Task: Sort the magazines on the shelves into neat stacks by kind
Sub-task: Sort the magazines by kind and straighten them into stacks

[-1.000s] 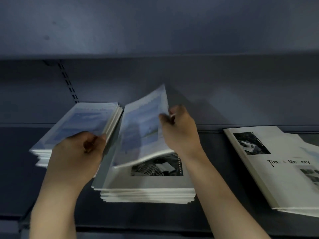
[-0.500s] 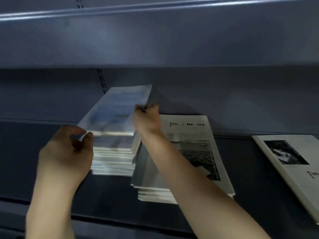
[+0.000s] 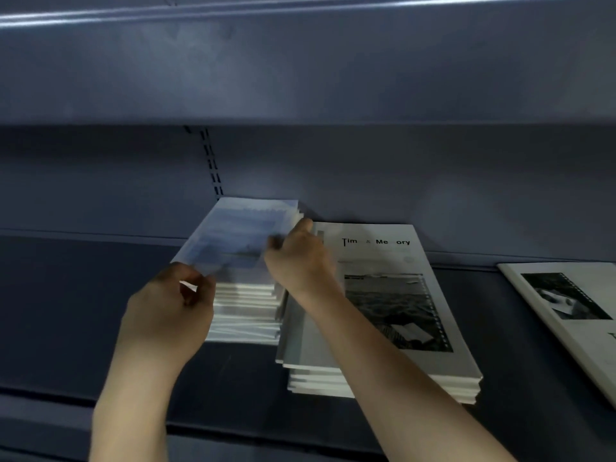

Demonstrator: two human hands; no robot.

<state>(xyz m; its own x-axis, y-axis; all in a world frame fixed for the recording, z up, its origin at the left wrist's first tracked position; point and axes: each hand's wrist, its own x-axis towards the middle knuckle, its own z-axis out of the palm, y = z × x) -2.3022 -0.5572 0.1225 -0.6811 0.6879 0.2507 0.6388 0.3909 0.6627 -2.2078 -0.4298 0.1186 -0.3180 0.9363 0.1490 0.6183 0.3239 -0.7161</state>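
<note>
A blue-covered magazine [image 3: 240, 235] lies on top of a stack of like magazines [image 3: 246, 315] on the dark shelf. My left hand [image 3: 170, 315] pinches its near left corner. My right hand [image 3: 300, 261] grips its right edge, thumb on the cover. Right beside that stack stands a stack of white "Time & Memory" magazines [image 3: 393, 295], with my right forearm crossing over its left part.
Another white magazine with a black photo [image 3: 566, 301] lies at the right edge of the shelf [image 3: 83, 311]. The upper shelf's front [image 3: 300, 61] overhangs close above. A slotted upright [image 3: 211, 165] runs down the back wall behind the blue stack.
The blue magazine, lifted off the white stack, has been carried left and lowered onto the blue stack. Both hands went along with it, and the white cover is now uncovered.
</note>
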